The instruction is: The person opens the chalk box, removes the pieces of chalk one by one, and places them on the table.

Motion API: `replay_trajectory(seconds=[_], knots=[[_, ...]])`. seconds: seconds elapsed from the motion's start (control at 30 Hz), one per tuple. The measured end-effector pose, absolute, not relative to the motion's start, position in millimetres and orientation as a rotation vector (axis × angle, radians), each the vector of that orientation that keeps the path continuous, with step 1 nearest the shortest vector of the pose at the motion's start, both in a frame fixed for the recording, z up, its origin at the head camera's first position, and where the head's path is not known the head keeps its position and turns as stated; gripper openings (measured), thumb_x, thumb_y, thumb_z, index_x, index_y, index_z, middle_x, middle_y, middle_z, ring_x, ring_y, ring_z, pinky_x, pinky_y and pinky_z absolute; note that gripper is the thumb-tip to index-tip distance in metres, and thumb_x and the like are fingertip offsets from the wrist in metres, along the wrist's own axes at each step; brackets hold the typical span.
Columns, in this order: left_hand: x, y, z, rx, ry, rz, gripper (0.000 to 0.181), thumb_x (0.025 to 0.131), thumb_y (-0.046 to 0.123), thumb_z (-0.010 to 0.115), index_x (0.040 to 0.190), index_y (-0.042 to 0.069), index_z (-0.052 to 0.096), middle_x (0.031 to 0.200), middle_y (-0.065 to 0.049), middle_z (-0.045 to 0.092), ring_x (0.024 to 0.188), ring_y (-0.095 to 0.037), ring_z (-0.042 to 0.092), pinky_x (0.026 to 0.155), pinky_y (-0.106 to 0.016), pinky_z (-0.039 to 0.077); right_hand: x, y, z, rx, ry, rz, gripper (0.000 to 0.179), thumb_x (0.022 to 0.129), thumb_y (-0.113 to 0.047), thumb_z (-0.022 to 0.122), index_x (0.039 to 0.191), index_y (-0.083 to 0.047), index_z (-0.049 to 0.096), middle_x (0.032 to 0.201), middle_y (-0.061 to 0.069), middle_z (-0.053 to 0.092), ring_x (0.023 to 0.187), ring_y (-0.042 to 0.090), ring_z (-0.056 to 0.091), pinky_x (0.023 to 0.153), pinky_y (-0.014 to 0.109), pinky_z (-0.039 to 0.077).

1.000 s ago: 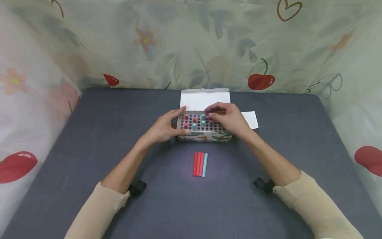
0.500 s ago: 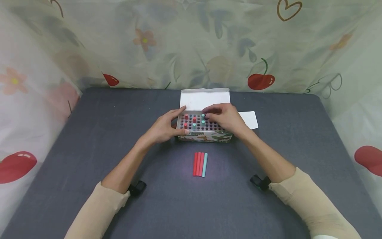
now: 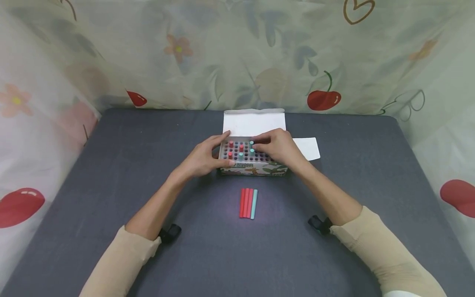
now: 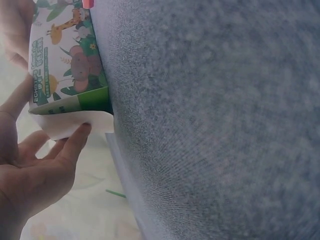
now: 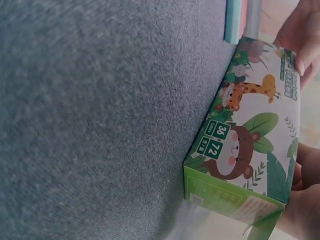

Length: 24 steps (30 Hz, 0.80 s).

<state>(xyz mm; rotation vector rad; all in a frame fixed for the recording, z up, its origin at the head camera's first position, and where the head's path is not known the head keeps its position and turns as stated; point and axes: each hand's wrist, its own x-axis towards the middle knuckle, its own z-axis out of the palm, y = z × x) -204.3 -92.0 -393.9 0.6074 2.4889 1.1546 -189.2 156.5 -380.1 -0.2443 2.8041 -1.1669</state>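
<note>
Head view, left hand (image 3: 203, 159): grips white animal-print cardboard box (image 3: 257, 169) at nine o'clock, seemingly steadying.
Right hand (image 3: 281, 147): nearly closed, contents unclear.

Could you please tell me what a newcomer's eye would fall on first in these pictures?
Probably the open box, central in the head view, where red stick ends and teal stick ends poke up between the left hand and right hand. Next, three red sticks and one teal stick lie side by side on the dark tabletop in front of it. A red cherry on the curtain behind also stands out.
</note>
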Motion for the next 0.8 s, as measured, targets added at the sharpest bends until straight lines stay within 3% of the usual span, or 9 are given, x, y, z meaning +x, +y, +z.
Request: replay_trajectory(seconds=[0.3, 0.57, 0.8], knots=[[-204.8, -92.6, -394.9, 0.605, 2.498, 1.154, 0.091, 0.086, 0.030, 0.080, 0.159, 0.024, 0.026, 0.154, -0.011, 0.036, 0.120, -0.025, 0.048, 0.103, -0.043, 0.043, -188.7, 152.2, -384.0, -0.255, 2.874, -1.142, 0.027, 0.092, -0.025, 0.073, 0.114, -0.010, 0.077, 0.108, 0.006, 0.074, 0.091, 0.018, 0.066, 0.077, 0.036, 0.049], [-204.4, -92.2, -394.7, 0.620, 2.487, 1.168, 0.091, 0.086, 0.029, 0.080, 0.159, 0.024, 0.026, 0.153, -0.011, 0.036, 0.121, -0.023, 0.049, 0.103, -0.041, 0.044, -185.4, 148.8, -390.3, -0.316, 2.976, -1.138, 0.021, 0.094, -0.025, 0.072, 0.109, -0.011, 0.078, 0.095, 0.002, 0.075, 0.075, 0.015, 0.062, 0.068, 0.033, 0.045], [-203.9, -91.6, -394.9, 0.621, 2.478, 1.178, 0.091, 0.085, 0.028, 0.081, 0.158, 0.025, 0.027, 0.153, -0.011, 0.036, 0.120, -0.023, 0.050, 0.104, -0.041, 0.044, -182.0, 149.0, -392.6, -0.331, 2.985, -1.192, 0.015, 0.098, -0.025, 0.066, 0.106, -0.014, 0.072, 0.092, 0.001, 0.074, 0.079, 0.015, 0.064, 0.071, 0.034, 0.045]])
